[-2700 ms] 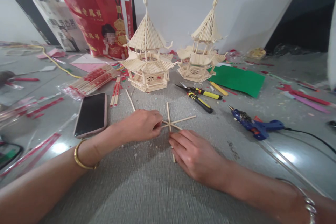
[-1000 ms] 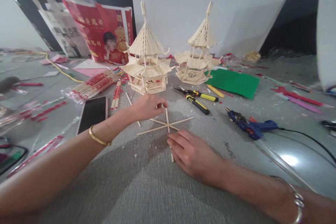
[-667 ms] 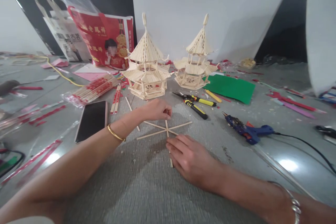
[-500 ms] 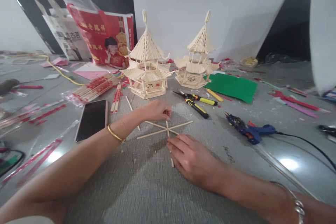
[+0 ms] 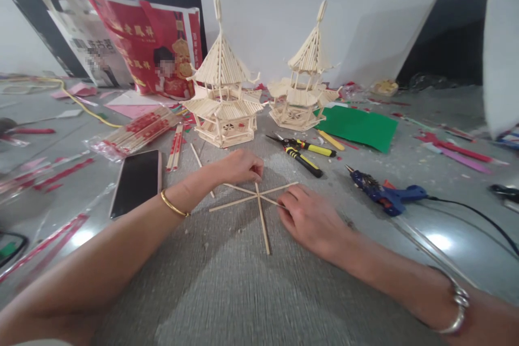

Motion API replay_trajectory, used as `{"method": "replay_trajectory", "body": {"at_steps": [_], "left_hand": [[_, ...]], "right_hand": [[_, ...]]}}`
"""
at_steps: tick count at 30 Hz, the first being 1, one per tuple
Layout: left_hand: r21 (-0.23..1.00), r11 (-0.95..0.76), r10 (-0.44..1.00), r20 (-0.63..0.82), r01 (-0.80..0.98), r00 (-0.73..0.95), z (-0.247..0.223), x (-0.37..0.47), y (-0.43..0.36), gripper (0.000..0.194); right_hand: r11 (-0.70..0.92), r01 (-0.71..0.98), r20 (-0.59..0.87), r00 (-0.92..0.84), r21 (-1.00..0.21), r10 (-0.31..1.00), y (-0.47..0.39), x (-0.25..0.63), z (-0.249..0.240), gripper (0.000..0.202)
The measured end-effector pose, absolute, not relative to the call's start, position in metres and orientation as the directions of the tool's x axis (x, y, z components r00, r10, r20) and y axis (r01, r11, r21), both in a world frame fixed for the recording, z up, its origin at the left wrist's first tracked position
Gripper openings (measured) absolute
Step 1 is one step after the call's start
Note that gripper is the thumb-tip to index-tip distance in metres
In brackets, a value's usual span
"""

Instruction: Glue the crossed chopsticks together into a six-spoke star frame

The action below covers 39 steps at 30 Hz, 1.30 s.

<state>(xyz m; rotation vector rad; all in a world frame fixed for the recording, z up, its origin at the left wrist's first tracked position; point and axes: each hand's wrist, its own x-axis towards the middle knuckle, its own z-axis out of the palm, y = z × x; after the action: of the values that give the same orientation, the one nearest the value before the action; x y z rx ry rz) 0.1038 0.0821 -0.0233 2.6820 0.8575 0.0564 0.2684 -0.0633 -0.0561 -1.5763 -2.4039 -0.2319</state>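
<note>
Thin wooden sticks cross at one point and form a six-armed star [image 5: 263,221] flat on the grey work surface. At the star's far arm, my left hand [image 5: 243,166] has its fingers pinched on the stick's end. My right hand [image 5: 306,213] is on the right side, its bent fingers closed at the end of the lower right arm and covering it. The near arm lies uncovered. A loose wooden stick [image 5: 201,168] rests left of the star, partly behind my left forearm.
Two stick pagodas [image 5: 225,113] [image 5: 302,102] stand behind. Pliers [image 5: 302,154], a blue glue gun [image 5: 385,192] with its cord and a green sheet [image 5: 357,125] lie to the right. Leftward are a phone [image 5: 137,183], packaged chopsticks [image 5: 140,132] and a red bag [image 5: 141,43].
My right hand has moved off the near arm, to the right and slightly away from me, onto the lower right arm. My left hand stays at the far arm. The camera view has shifted slightly.
</note>
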Motion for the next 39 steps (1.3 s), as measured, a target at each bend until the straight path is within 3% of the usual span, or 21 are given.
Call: {"method": "replay_trajectory", "body": {"at_steps": [6, 14, 29, 39], "left_hand": [[0.333, -0.750, 0.582, -0.076, 0.571, 0.809, -0.023, 0.104, 0.081, 0.007], [0.354, -0.744, 0.582, -0.073, 0.567, 0.810, -0.023, 0.105, 0.081, 0.005], [0.370, -0.736, 0.586, -0.072, 0.567, 0.807, -0.025, 0.105, 0.081, 0.006], [0.365, -0.751, 0.569, -0.065, 0.550, 0.820, -0.024, 0.105, 0.081, 0.006]], "right_hand": [[0.384, 0.923, 0.255, -0.368, -0.014, 0.894, -0.061, 0.271, -0.057, 0.017], [0.439, 0.895, 0.349, -0.388, -0.079, 0.853, -0.060, 0.278, -0.066, 0.018], [0.450, 0.893, 0.252, -0.438, 0.012, 0.863, -0.057, 0.277, -0.064, 0.018], [0.471, 0.881, 0.298, -0.460, 0.037, 0.837, -0.060, 0.280, -0.056, 0.022]]}}
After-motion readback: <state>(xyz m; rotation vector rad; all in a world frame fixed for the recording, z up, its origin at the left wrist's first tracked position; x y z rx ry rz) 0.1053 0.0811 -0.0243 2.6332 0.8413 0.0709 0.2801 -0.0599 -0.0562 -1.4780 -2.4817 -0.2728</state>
